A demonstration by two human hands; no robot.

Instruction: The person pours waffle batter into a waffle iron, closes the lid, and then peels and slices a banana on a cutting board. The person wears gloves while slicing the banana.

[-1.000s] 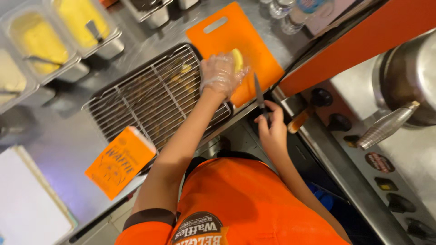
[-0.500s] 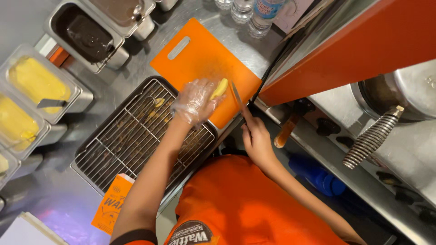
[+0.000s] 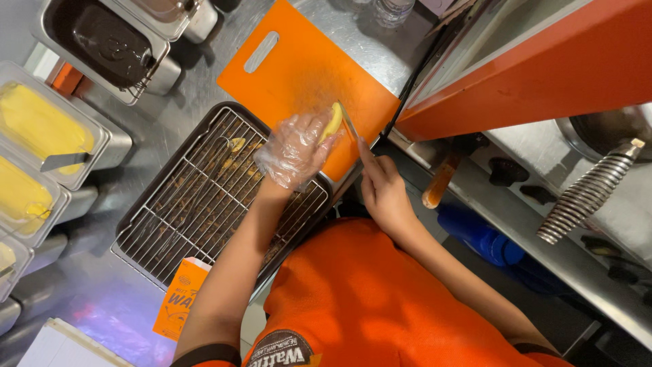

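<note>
On the orange cutting board [image 3: 299, 75], near its lower edge, the gloved left hand [image 3: 293, 151] pinches a yellow fruit piece [image 3: 332, 122]. The right hand [image 3: 384, 192] grips a knife [image 3: 349, 122] against it — 1 slip could nick the plastic-covered fingers just beside the blade.

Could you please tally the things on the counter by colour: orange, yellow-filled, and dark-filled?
Orange: 2, the cutting board and the printed paper sleeve.
Yellow-filled steel pans: 2, upper pan and lower pan.
Dark-filled steel pan: 1.
Total: 5.
</note>
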